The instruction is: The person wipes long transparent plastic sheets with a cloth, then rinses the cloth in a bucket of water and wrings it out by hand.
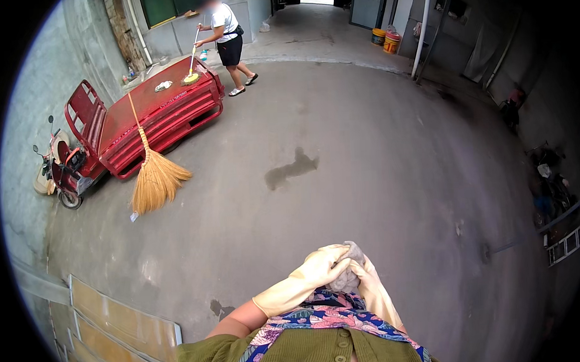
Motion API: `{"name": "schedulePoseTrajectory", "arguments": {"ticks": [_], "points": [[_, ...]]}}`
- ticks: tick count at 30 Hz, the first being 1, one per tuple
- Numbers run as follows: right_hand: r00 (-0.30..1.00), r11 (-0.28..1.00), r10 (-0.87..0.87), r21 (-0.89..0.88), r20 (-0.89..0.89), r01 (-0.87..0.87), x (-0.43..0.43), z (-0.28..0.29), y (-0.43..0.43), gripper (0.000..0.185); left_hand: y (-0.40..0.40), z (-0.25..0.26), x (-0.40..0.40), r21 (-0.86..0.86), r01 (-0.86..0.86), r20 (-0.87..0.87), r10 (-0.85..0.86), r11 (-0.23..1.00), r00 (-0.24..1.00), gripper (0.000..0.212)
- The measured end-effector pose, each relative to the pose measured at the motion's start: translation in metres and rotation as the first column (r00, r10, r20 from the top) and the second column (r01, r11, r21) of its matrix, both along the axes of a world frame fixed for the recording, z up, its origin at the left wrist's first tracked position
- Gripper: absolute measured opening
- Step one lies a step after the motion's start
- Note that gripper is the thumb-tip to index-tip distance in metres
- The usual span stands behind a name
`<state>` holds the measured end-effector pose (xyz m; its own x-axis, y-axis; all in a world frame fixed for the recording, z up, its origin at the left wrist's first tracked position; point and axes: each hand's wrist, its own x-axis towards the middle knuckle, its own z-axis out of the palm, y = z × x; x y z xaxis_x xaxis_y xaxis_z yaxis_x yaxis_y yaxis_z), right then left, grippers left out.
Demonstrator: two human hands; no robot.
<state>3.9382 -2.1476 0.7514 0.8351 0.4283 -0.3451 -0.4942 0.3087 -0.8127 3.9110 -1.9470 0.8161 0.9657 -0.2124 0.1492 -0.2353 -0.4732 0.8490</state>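
Observation:
A crumpled grey cloth (347, 280) is bunched between my two hands, close in front of my body. My left hand (368, 279), in a cream rubber glove, presses it from the right. From the other side my right hand (323, 267), gloved the same way, wraps its fingers over the cloth. Parts of the fingers are hidden in the folds. Below the hands is the blue floral apron (319, 319) that I wear over an olive top.
A red cargo tricycle (149, 116) stands at the left, with a straw broom (156, 181) leaning on it. Behind its bed a person (227, 32) holds a mop (192, 74). Framed panels (125, 321) lie lower left. Two buckets (390, 42) and a ladder (567, 243) are at right. Wet patches (292, 172) mark the concrete.

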Motion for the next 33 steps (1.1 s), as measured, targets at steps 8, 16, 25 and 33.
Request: {"name": "schedulePoseTrajectory", "arguments": {"ticks": [8,16,25,33], "points": [[0.968,0.964,0.233,-0.156,0.098,-0.216,0.237,0.049,0.095,0.049,0.078,0.025,0.173,-0.158,-0.405,-0.288,0.351,0.9,0.891,0.044],[0.993,0.967,0.111,-0.233,0.04,-0.099,0.421,0.006,0.158,0.049,0.157,-0.017,0.379,-0.126,-0.253,-0.175,0.23,0.959,0.957,0.039],[0.952,0.932,-0.291,-0.196,0.093,0.304,0.643,0.031,0.158,0.041,0.201,0.0,0.641,-0.026,-0.056,-0.13,0.052,0.998,0.99,0.031],[0.744,0.749,-0.646,-0.328,-0.167,0.576,0.852,-0.013,0.12,0.037,0.267,-0.045,0.862,0.072,-0.374,-0.329,0.376,0.925,0.867,0.034]]}}
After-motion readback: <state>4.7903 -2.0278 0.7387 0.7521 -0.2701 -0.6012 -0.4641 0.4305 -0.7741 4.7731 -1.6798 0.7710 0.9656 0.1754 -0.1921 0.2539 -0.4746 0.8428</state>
